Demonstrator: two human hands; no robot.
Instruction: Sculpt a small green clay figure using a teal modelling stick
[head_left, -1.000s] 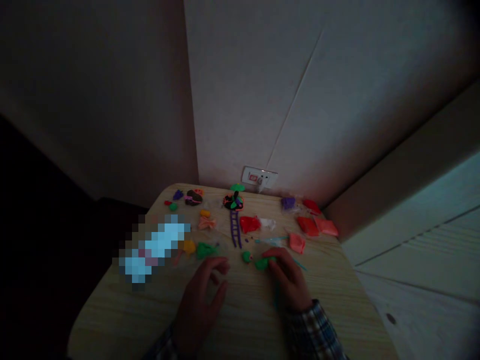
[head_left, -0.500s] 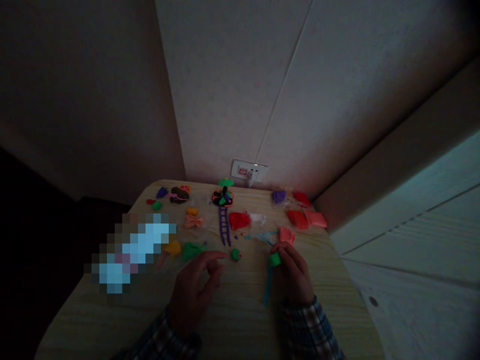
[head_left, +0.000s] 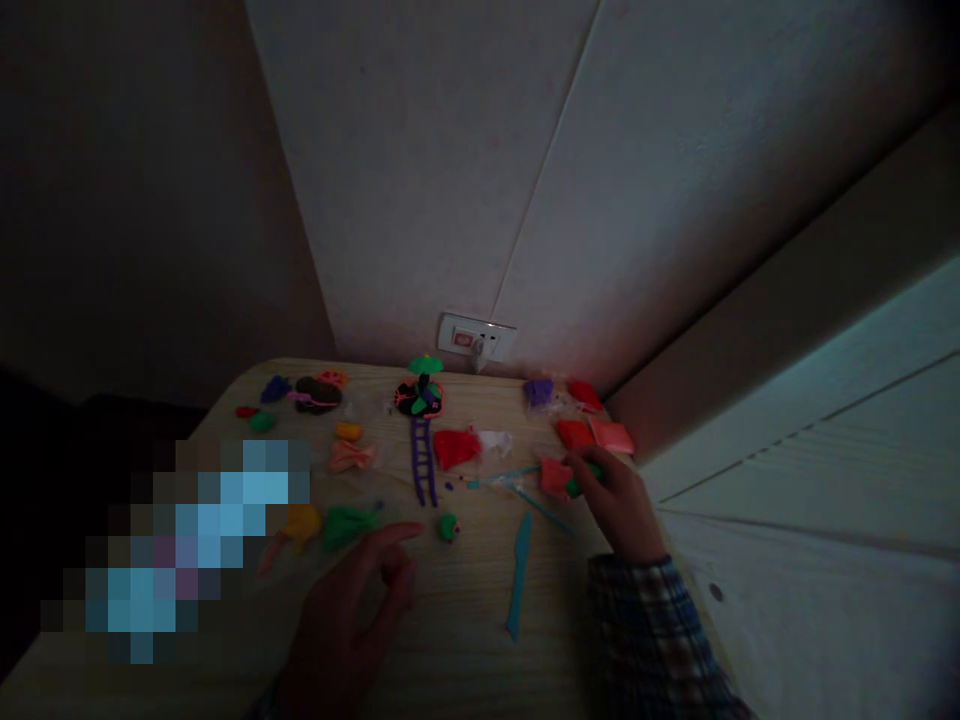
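My right hand (head_left: 616, 503) is closed on a small green clay lump (head_left: 576, 486) beside a pink clay piece (head_left: 556, 476) at the table's right side. My left hand (head_left: 351, 600) rests on the wooden table (head_left: 465, 640) with fingers loosely spread and nothing in it; its fingertips lie near a green clay shape (head_left: 351, 523) and a small green ball (head_left: 448, 526). A teal plastic knife (head_left: 517, 574) lies between my hands. A purple clay ladder (head_left: 423, 461) leads up to a black, orange and green clay model (head_left: 420, 393).
Red and pink clay packets (head_left: 596, 432) lie at the back right, with a red piece (head_left: 454, 447) in the middle. A wall socket (head_left: 476, 338) sits behind the table. Several small clay figures (head_left: 315, 393) stand at the back left. A blurred patch covers the left side.
My right hand has carried the green lump away from the table's middle to the right, beside the pink piece. The teal knife now lies free on the table. The view has shifted left.
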